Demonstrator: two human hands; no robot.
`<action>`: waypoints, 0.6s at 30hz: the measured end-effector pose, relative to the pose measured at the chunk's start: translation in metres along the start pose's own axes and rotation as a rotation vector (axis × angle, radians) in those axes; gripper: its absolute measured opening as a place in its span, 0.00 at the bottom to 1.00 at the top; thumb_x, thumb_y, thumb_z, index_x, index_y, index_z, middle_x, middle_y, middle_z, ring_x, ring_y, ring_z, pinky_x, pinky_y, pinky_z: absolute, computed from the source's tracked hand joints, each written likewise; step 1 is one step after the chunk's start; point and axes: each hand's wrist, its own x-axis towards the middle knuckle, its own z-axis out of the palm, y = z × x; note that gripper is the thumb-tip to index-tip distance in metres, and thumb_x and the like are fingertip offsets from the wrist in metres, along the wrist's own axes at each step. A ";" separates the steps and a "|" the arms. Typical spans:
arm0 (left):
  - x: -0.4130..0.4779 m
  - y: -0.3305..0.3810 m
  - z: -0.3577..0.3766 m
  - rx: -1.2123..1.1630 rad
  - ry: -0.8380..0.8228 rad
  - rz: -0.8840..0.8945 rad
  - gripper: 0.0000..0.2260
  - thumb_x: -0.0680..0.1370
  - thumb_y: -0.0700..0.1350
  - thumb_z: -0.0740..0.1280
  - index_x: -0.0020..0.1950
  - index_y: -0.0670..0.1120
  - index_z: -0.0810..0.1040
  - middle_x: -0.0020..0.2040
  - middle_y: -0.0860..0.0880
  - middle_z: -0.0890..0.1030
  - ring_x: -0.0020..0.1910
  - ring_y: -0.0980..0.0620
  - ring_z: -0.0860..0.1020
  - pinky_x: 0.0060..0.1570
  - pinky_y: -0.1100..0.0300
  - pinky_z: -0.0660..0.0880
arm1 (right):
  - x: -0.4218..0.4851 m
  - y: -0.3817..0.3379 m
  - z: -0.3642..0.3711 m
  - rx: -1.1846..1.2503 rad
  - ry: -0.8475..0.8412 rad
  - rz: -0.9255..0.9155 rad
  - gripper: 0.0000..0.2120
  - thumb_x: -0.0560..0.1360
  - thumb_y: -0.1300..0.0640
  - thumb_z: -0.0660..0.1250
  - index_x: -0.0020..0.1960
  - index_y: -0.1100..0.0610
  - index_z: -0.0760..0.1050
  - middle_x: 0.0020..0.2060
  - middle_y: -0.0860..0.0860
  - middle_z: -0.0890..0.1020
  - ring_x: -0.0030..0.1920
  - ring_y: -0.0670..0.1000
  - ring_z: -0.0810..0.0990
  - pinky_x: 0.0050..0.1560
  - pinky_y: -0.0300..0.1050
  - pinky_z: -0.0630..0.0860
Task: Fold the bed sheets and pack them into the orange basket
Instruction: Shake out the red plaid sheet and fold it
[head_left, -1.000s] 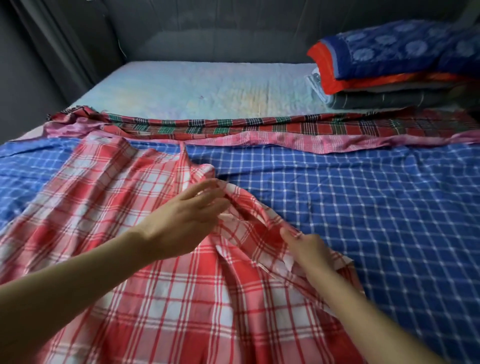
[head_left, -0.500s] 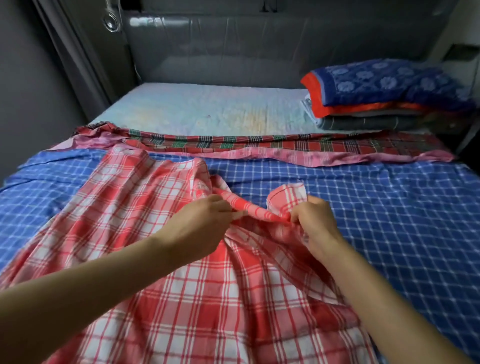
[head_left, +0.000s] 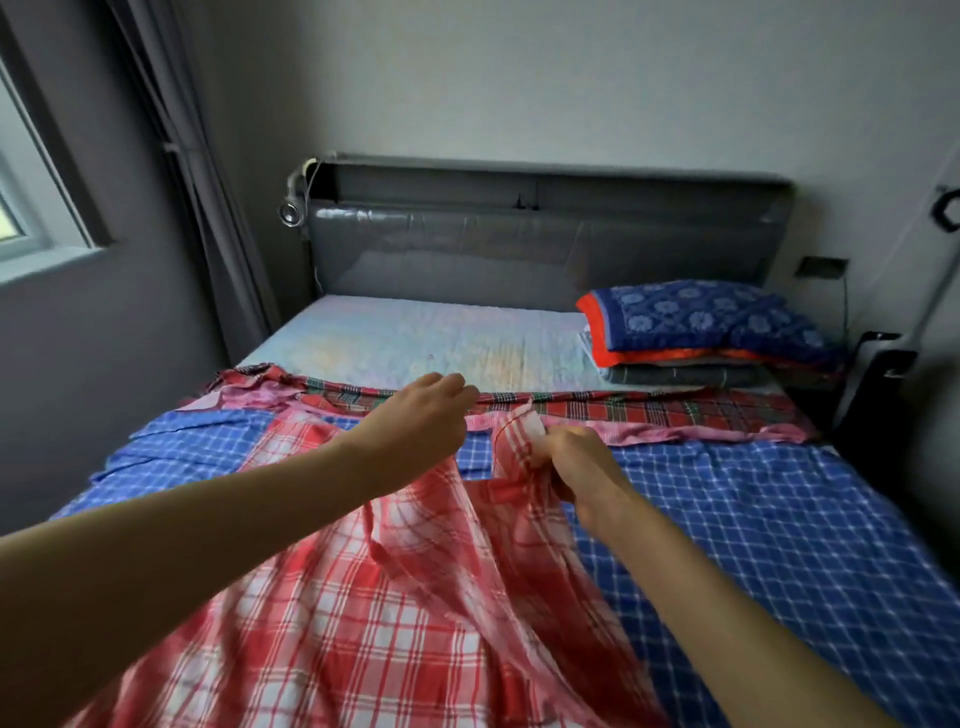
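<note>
A red and white checked sheet (head_left: 332, 613) is lifted off the bed in front of me, hanging in folds between my arms. My left hand (head_left: 426, 415) grips its upper edge with curled fingers. My right hand (head_left: 566, 462) holds a bunched corner of the same sheet, which sticks up above the fist. Under it a blue checked sheet (head_left: 753, 525) lies spread across the bed. Beyond that a dark red and green plaid sheet (head_left: 649, 413) lies in a band across the mattress. No orange basket is in view.
A stack of folded bedding with a blue flowered cover (head_left: 696, 322) sits at the far right by the grey headboard (head_left: 545, 249). Bare pale mattress (head_left: 415, 343) shows at the head end. A curtain and window are on the left wall.
Both hands have risen and moved away from me, lifting the red checked sheet's edge off the bed. My view has tilted up, so the headboard and wall now show.
</note>
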 end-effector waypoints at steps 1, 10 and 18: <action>0.000 -0.004 -0.021 0.017 0.046 0.031 0.10 0.60 0.41 0.80 0.29 0.48 0.79 0.37 0.50 0.78 0.40 0.51 0.77 0.46 0.59 0.77 | -0.012 -0.016 0.001 -0.011 0.020 -0.016 0.05 0.66 0.68 0.60 0.38 0.59 0.71 0.32 0.58 0.70 0.30 0.52 0.67 0.30 0.42 0.60; -0.003 -0.027 -0.166 -0.189 -0.055 0.185 0.10 0.78 0.40 0.59 0.50 0.42 0.80 0.45 0.44 0.80 0.48 0.45 0.78 0.54 0.52 0.73 | -0.088 -0.118 -0.006 0.030 -0.027 -0.226 0.11 0.75 0.63 0.63 0.34 0.55 0.72 0.29 0.48 0.74 0.29 0.46 0.71 0.31 0.39 0.69; -0.017 -0.027 -0.240 -0.240 -0.270 -0.165 0.09 0.79 0.46 0.62 0.56 0.45 0.77 0.43 0.47 0.76 0.42 0.49 0.73 0.30 0.66 0.61 | -0.147 -0.146 -0.003 0.098 -0.071 -0.429 0.09 0.76 0.66 0.65 0.39 0.58 0.80 0.33 0.54 0.79 0.32 0.50 0.75 0.33 0.43 0.73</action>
